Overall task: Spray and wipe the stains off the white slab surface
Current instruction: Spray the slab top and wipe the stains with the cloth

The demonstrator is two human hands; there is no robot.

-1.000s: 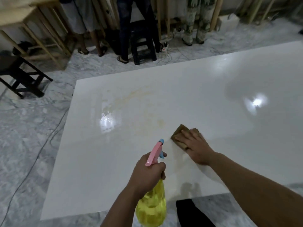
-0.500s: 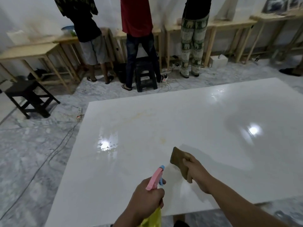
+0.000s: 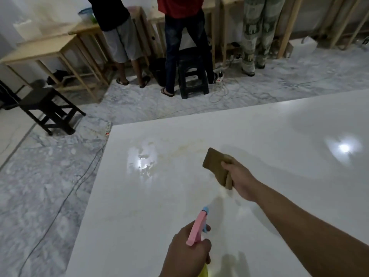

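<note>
While one second ago it pressed the brown cloth point(image 3: 216, 166) flat, the right hand point(image 3: 240, 181) now pinches it above the slab point(image 3: 279, 196); the left hand point(image 3: 187, 254) grips the spray bottle point(image 3: 197, 226), so spraying the yellowish stains point(image 3: 179, 154) probably follows.
</note>
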